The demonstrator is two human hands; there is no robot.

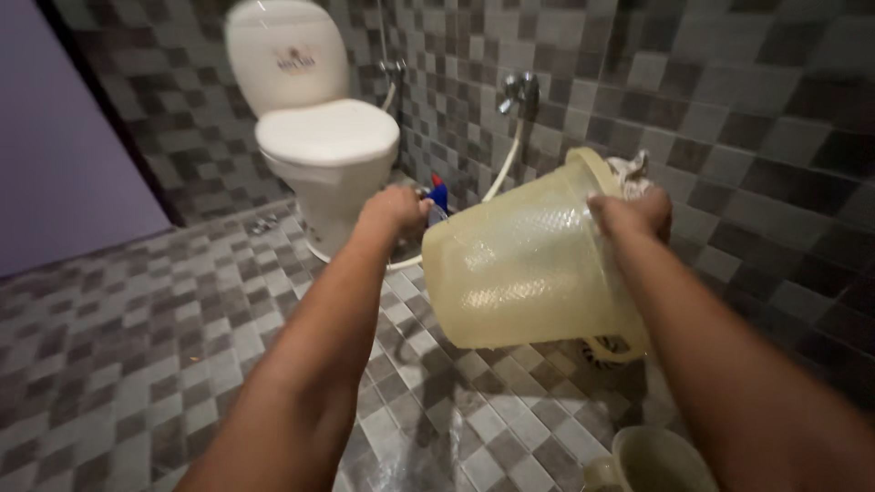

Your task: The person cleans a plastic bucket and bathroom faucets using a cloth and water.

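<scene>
We held a yellow plastic bucket (529,264) in the air, tipped on its side, above the wet tiled floor (182,337) on the right of the scene. Our right hand (633,214) gripped its rim at the far right, the fingers curled and pressed over the edge. Our left hand (394,211) was closed as a fist near the bucket's base; we could not tell if it held the hose (501,173) or touched the bucket. The floor below shone with water, so the pouring seemed mostly done, and setting the bucket down remained. The toilet (319,137) stood far left, a small mug (652,460) near right.
</scene>
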